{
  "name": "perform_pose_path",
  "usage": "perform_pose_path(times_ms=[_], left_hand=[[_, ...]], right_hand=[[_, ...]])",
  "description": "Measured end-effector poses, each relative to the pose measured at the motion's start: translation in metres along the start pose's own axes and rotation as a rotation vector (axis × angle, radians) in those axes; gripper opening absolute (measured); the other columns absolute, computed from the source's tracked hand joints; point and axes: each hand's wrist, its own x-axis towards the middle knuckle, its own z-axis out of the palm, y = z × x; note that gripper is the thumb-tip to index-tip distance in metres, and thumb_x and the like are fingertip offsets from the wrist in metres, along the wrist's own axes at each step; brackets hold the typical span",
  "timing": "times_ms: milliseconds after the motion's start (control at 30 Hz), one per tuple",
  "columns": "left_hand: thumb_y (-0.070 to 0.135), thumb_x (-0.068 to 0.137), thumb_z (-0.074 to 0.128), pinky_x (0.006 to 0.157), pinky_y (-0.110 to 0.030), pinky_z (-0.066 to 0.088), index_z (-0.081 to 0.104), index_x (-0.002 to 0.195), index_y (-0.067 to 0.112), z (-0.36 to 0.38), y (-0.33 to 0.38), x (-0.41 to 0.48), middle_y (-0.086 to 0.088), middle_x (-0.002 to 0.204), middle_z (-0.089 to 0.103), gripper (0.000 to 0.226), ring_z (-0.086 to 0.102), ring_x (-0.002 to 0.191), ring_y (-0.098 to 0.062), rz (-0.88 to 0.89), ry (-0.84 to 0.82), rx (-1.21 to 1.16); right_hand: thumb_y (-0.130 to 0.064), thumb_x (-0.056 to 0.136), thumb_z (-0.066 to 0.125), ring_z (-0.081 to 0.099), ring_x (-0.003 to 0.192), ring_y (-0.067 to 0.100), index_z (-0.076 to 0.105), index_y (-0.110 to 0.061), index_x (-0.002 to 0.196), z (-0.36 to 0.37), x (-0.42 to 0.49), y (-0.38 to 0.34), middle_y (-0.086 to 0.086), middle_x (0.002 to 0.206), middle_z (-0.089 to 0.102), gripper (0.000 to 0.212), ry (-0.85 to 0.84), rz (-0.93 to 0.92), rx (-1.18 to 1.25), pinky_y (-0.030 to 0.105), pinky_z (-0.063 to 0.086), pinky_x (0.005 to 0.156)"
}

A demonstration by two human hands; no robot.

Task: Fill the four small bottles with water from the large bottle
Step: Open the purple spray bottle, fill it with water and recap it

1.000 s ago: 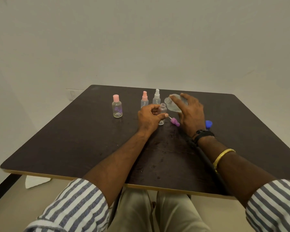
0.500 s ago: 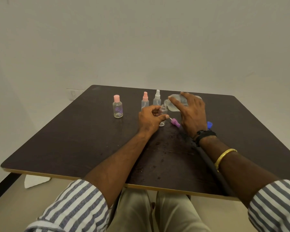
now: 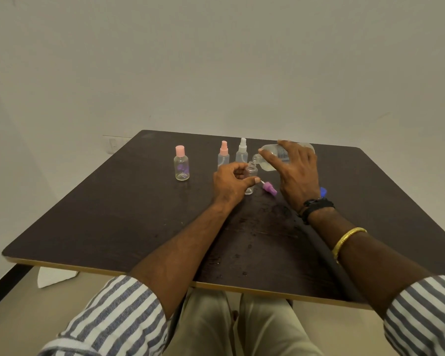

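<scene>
Dark surface (image 3: 113, 214), plain wall behind. I see the open small bottle (image 3: 250, 176) upright at centre, left hand (image 3: 231, 185) in a closed grip around it. Just right of it, my right hand (image 3: 297, 173) grips the large bottle (image 3: 272, 156), tipped, mouth over the small bottle's neck. A purple spray cap (image 3: 269, 188) lies beside its base. Three capped bottles stand behind and left.

We see a dark table (image 3: 113, 214) under a pale wall (image 3: 216, 60); at seven o'clock, white paper (image 3: 54, 277) lies on the floor (image 3: 16, 312).
</scene>
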Motion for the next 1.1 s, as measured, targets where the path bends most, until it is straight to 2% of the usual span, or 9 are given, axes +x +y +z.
perform_pose_path(times_ms=[133,300,533,767,933,1100], left_hand=[[0.02,0.073,0.091,0.077,-0.013,0.058,0.075,0.113,0.009,-0.001,0.0,0.0,-0.001,0.098,0.077,0.044,0.072,0.088,-0.006,-0.006,-0.004,-0.005],[0.02,0.072,0.091,0.08,-0.018,0.06,0.076,0.112,0.01,0.0,-0.002,0.0,-0.001,0.097,0.078,0.044,0.073,0.087,-0.007,-0.004,-0.002,-0.009],[0.021,0.072,0.091,0.077,-0.013,0.058,0.075,0.112,0.01,0.001,-0.003,-0.001,0.001,0.096,0.077,0.045,0.071,0.084,-0.002,0.003,-0.009,-0.001],[0.019,0.071,0.092,0.08,-0.018,0.06,0.076,0.11,0.009,0.003,-0.003,-0.002,-0.002,0.096,0.078,0.043,0.073,0.086,-0.006,0.003,-0.003,-0.004],[0.02,0.072,0.091,0.077,-0.013,0.058,0.075,0.112,0.009,0.003,-0.004,-0.002,-0.003,0.099,0.078,0.044,0.073,0.087,-0.007,0.002,-0.007,0.002],[0.018,0.072,0.091,0.072,-0.006,0.053,0.075,0.112,0.007,0.003,-0.002,-0.001,-0.003,0.098,0.077,0.044,0.068,0.081,0.001,0.001,-0.008,-0.003]], right_hand=[[-0.038,0.081,0.024,0.044,0.133,0.042,0.053,-0.031,0.144,0.0,0.0,0.001,0.021,0.145,0.048,0.069,0.009,-0.01,-0.012,0.061,0.033,0.108],[-0.037,0.08,0.022,0.043,0.134,0.042,0.053,-0.032,0.144,-0.001,0.001,0.001,0.02,0.146,0.047,0.071,-0.011,-0.014,-0.028,0.061,0.03,0.11],[-0.035,0.08,0.02,0.042,0.137,0.041,0.053,-0.032,0.144,-0.004,0.001,0.001,0.02,0.147,0.047,0.072,-0.056,-0.007,-0.041,0.061,0.029,0.111],[-0.033,0.079,0.02,0.044,0.135,0.043,0.057,-0.03,0.142,-0.009,-0.002,-0.002,0.022,0.145,0.049,0.073,-0.052,-0.01,-0.032,0.062,0.03,0.11],[-0.032,0.08,0.019,0.044,0.135,0.043,0.058,-0.03,0.141,-0.011,-0.002,-0.001,0.022,0.145,0.049,0.073,-0.064,-0.009,-0.044,0.062,0.029,0.11],[-0.029,0.078,0.02,0.045,0.134,0.045,0.059,-0.028,0.14,-0.013,-0.001,-0.001,0.023,0.144,0.05,0.073,-0.033,-0.023,-0.036,0.064,0.03,0.109]])
